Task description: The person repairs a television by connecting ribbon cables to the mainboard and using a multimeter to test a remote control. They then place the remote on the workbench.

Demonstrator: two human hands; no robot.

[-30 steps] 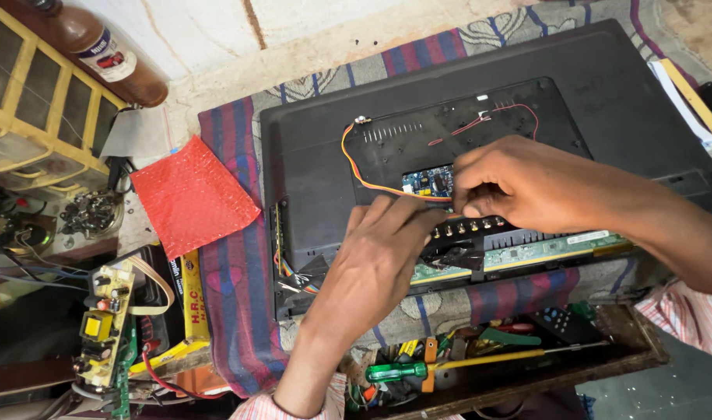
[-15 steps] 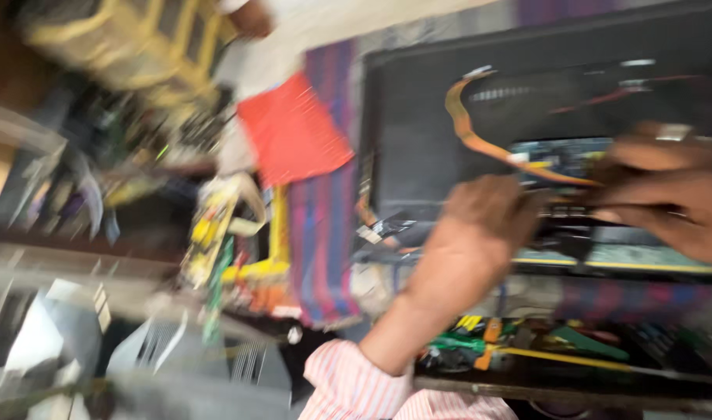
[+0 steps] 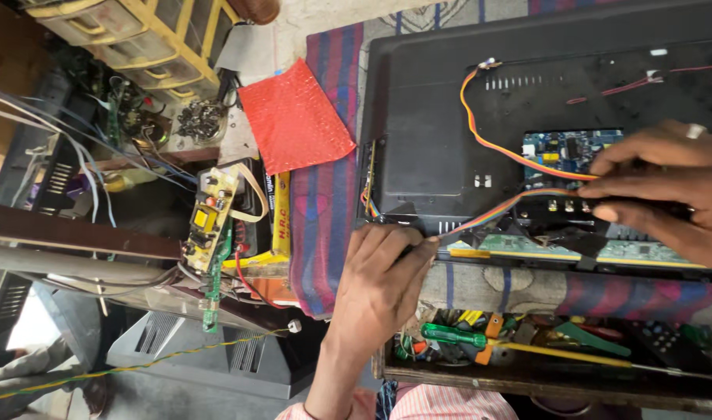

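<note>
Head view, and both hands are on the back of a black flat-panel television [image 3: 449,101] lying face down on a striped cloth [image 3: 325,210]. Left hand [image 3: 383,272] sits at the panel's lower edge, fingers curled, tips pinching the rainbow ribbon cable [image 3: 496,210] where it leaves the casing. Right hand [image 3: 667,187] is half closed over the blue circuit board [image 3: 562,152], fingertips pressing on a dark part at the board's lower edge; whether it truly grips anything, I cannot tell. An orange cable [image 3: 488,128] loops across the back cover to the same board. Good practice here, I would judge: steady the board with one hand, hold the ribbon near its end, avoid tugging the wires. Below lies a tool tray [image 3: 543,373] with a green-handled screwdriver [image 3: 449,336]; a red bubble pouch [image 3: 294,124] rests to the side.
</note>
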